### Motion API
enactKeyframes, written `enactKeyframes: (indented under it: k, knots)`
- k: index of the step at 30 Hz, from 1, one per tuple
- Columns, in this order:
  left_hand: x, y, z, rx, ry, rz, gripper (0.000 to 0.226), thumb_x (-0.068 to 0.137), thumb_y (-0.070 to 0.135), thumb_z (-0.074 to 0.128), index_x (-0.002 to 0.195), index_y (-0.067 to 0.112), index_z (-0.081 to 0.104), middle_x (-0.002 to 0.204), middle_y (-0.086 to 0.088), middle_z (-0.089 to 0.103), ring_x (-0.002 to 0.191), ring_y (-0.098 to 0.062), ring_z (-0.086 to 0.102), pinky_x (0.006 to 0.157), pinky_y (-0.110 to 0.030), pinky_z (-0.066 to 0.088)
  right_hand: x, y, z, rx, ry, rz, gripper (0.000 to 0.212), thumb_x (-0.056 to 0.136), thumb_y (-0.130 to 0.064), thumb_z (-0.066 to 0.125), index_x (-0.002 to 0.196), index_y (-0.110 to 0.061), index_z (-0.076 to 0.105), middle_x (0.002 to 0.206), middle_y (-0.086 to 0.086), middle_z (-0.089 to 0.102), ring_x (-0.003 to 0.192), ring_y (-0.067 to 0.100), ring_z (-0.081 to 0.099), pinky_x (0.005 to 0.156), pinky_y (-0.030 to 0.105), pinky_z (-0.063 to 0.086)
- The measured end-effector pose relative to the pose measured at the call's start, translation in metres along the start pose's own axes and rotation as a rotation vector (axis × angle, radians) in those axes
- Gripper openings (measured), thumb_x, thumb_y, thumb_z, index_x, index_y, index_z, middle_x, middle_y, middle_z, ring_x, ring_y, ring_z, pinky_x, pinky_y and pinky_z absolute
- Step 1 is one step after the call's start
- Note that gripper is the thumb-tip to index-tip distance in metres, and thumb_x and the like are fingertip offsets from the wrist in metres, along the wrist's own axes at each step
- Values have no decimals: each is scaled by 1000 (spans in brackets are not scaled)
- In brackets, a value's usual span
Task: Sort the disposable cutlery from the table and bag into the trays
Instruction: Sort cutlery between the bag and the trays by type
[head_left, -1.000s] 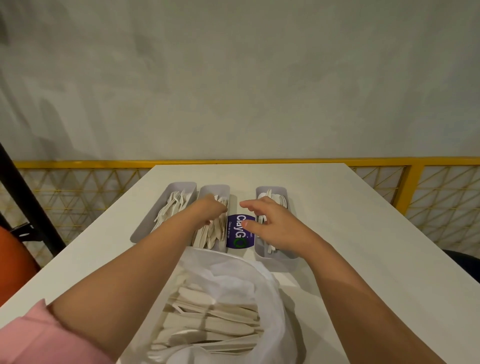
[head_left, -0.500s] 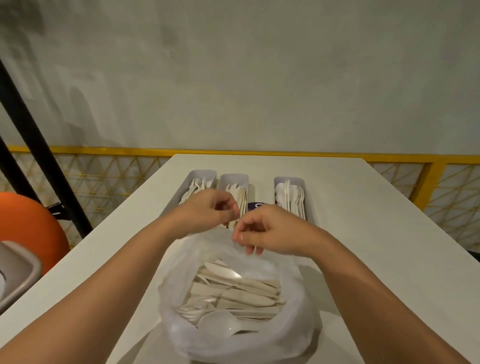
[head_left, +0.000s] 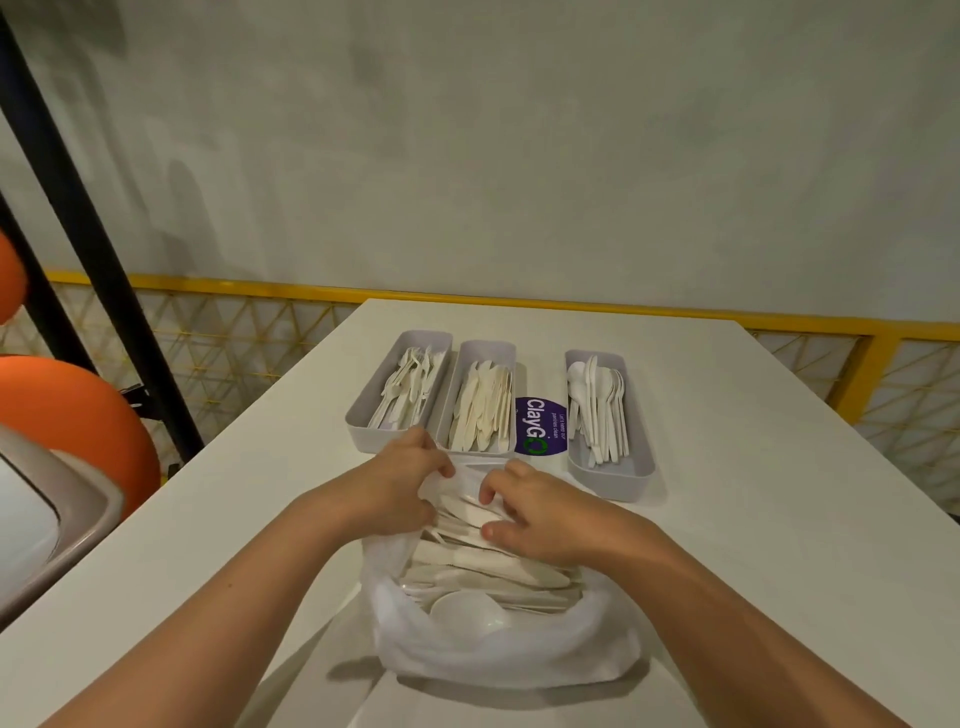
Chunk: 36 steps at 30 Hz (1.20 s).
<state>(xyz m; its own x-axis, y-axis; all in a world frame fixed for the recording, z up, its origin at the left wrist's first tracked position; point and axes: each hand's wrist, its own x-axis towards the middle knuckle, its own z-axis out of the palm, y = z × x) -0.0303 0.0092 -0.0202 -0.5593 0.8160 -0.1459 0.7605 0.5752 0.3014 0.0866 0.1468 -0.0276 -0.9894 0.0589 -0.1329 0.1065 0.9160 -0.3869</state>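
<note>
A translucent white plastic bag (head_left: 498, 649) full of white disposable cutlery (head_left: 483, 566) sits open at the near middle of the white table (head_left: 753, 545). My left hand (head_left: 400, 488) grips the bag's far rim. My right hand (head_left: 540, 514) reaches into the bag with curled fingers on the cutlery; whether it holds a piece I cannot tell. Beyond the bag stand three grey trays: the left tray (head_left: 358, 415) holds forks, the middle tray (head_left: 506, 351) holds knives, the right tray (head_left: 639, 467) holds spoons.
A purple ClayGo sticker (head_left: 540, 426) lies on the table between the middle and right trays. A yellow railing (head_left: 675, 312) runs behind the table. At the left are a black post (head_left: 78, 208), an orange rounded seat (head_left: 78, 415) and a grey bin edge (head_left: 67, 530).
Both hands drew back from the trays to the bag. The left hand took hold of the bag's rim and the right hand went down into the cutlery.
</note>
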Motion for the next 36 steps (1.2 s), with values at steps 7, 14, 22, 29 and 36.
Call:
enactKeyframes:
  k: [7,14,22,29,36]
  knots:
    - [4,-7,11,-15,-31,-57,51,91,7,47,140,20,42,139,0,43,127,-19,43,102,-25,37,1,2,2,-157,20,79,41,93,-29,54,132,-18,46,127,-1,44,116,19,45,91,29,39]
    - [3,-13,16,-327,194,-78,42,89,-4,35,118,10,63,121,-4,61,114,-19,55,92,-23,40,-4,2,3,61,101,33,8,89,-19,59,97,-17,59,83,-8,49,72,9,47,64,18,38]
    - [-1,-12,15,-682,353,-41,42,89,-6,32,106,13,65,101,-5,64,91,-15,57,74,-17,43,-4,-15,7,164,155,-184,37,86,-17,63,122,-18,58,119,-5,54,109,8,51,95,20,43]
    - [-1,-13,23,-766,429,-89,41,91,-2,32,106,18,65,100,-3,62,88,-19,54,72,-23,44,2,1,12,-109,24,100,76,82,-56,58,145,-23,31,142,1,44,127,21,43,100,32,39]
    - [0,-10,23,-878,499,-114,41,90,-5,31,112,7,65,110,-1,59,107,-15,53,88,-22,43,-10,-10,8,-26,120,-115,52,81,-35,69,127,-22,52,107,-5,48,94,9,45,80,20,38]
